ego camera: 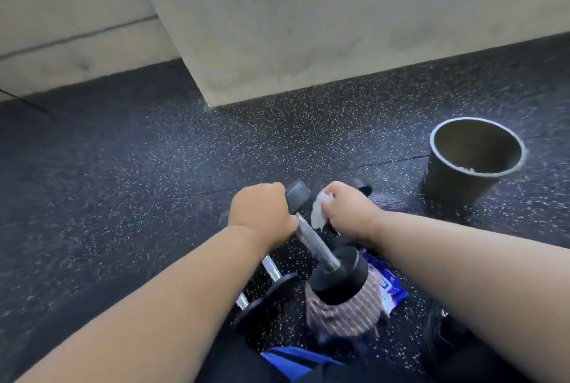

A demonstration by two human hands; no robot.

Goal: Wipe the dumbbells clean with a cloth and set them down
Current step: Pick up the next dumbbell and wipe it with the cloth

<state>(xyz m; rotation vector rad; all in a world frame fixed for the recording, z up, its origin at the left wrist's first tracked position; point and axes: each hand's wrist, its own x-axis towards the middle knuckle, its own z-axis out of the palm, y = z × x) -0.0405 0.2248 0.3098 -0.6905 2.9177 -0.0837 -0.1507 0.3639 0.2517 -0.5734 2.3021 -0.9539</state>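
Note:
A black dumbbell (317, 247) with a grey metal handle is tilted, its far head up and its near head resting on a striped cloth (342, 311). My left hand (262, 213) grips the handle just under the far head. My right hand (348, 213) holds a white wipe (319, 211) bunched beside the handle. A second dumbbell (265, 290) with a chrome handle lies on the floor under my left forearm. Another dark dumbbell head (364, 186) peeks out beyond my right hand.
A dark round bin (447, 179) with white scraps inside stands on the speckled rubber floor at the right. A blue and white packet (390, 287) lies under my right forearm. A concrete pillar (277, 43) rises ahead.

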